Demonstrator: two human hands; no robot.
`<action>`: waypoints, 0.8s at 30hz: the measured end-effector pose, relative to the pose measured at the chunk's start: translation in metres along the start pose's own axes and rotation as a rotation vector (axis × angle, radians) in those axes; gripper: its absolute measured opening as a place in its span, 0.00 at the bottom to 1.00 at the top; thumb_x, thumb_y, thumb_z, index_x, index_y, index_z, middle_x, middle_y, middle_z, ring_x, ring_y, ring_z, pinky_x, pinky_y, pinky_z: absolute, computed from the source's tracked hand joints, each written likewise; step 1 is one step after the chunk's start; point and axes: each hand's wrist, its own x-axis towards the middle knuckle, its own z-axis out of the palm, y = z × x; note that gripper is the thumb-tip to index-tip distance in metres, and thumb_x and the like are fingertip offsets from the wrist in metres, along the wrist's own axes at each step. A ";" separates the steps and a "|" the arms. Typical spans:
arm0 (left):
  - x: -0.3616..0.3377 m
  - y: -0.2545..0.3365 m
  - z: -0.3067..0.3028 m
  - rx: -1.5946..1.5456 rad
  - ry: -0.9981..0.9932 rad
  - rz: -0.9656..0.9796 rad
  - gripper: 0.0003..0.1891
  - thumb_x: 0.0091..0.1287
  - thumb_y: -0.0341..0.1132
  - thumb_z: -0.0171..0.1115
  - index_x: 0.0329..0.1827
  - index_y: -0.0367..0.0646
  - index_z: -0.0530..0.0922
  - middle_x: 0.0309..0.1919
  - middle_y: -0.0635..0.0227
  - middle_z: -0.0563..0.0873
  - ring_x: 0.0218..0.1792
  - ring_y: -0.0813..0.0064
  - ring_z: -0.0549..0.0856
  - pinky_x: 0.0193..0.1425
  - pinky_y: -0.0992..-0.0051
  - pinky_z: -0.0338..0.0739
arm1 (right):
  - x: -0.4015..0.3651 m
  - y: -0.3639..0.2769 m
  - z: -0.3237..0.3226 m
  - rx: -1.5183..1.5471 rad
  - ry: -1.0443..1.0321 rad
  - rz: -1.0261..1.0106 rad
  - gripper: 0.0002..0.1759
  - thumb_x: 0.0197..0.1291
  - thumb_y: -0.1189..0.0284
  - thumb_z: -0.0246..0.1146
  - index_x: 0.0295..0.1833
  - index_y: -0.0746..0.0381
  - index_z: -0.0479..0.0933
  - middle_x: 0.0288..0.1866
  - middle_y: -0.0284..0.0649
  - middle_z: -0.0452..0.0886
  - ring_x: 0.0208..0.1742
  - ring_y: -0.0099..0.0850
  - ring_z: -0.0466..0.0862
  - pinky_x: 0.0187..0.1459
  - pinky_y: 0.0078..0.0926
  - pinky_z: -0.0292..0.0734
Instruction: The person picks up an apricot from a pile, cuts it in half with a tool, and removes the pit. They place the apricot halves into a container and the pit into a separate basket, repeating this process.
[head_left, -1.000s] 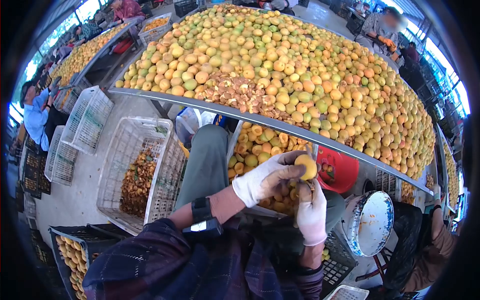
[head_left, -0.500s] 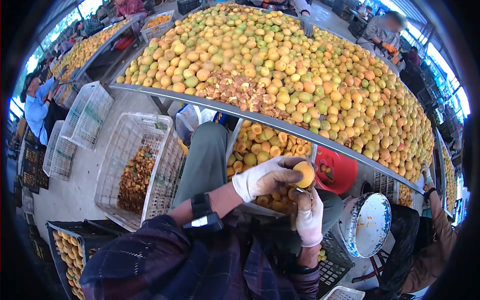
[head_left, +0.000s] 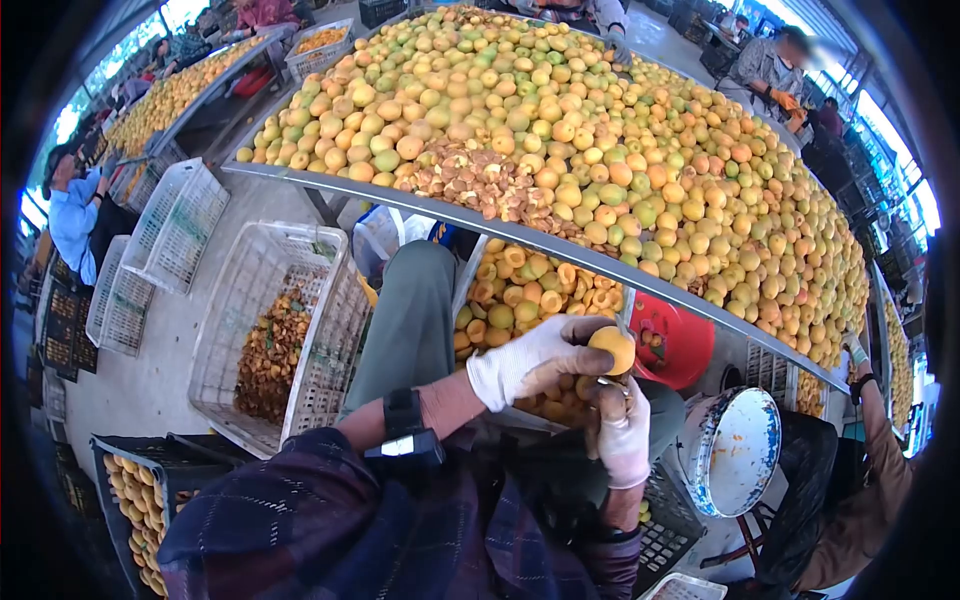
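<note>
My gloved left hand (head_left: 540,362) pinches a yellow-orange apricot (head_left: 612,349) between thumb and fingers, above my lap. Just below it, my gloved right hand (head_left: 620,430) is closed around a small metal tool, mostly hidden by the fingers, whose tip shows close under the fruit. Beneath both hands stands a crate of halved apricots (head_left: 515,290). In front, a metal-edged table (head_left: 450,213) bears a big heap of whole apricots (head_left: 600,140), with a pile of brownish pieces (head_left: 480,180) near its edge.
A white crate (head_left: 335,345) with brown scraps stands at left, and a black crate (head_left: 165,450) of apricots lower left. Right of my hands are a red basin (head_left: 685,345) and a paint-stained bucket (head_left: 740,450). A co-worker's arm (head_left: 880,430) reaches to the table at right; other people sit around.
The apricot and my left hand have shifted very slightly right. My right hand stays close beneath the fruit, turned a little.
</note>
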 end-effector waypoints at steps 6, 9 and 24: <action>-0.002 0.012 0.005 0.463 -0.036 -0.022 0.22 0.58 0.35 0.67 0.56 0.40 0.76 0.46 0.72 0.82 0.50 0.81 0.77 0.57 0.80 0.70 | 0.005 0.004 -0.009 -0.029 -0.139 0.106 0.28 0.65 0.46 0.57 0.42 0.64 0.73 0.15 0.30 0.69 0.07 0.19 0.65 0.09 0.17 0.55; -0.007 -0.022 0.009 0.053 0.060 0.035 0.22 0.63 0.34 0.65 0.60 0.39 0.73 0.50 0.72 0.81 0.51 0.82 0.78 0.57 0.80 0.71 | 0.002 0.009 0.003 0.189 -0.012 0.069 0.28 0.65 0.46 0.57 0.44 0.64 0.71 0.15 0.29 0.68 0.07 0.19 0.64 0.09 0.17 0.55; -0.003 0.037 -0.010 1.157 -0.048 0.016 0.25 0.53 0.38 0.71 0.54 0.39 0.79 0.42 0.65 0.86 0.43 0.75 0.83 0.50 0.76 0.76 | 0.011 -0.017 -0.039 -0.425 -0.294 0.008 0.14 0.63 0.65 0.62 0.42 0.67 0.76 0.26 0.40 0.80 0.33 0.32 0.84 0.37 0.27 0.76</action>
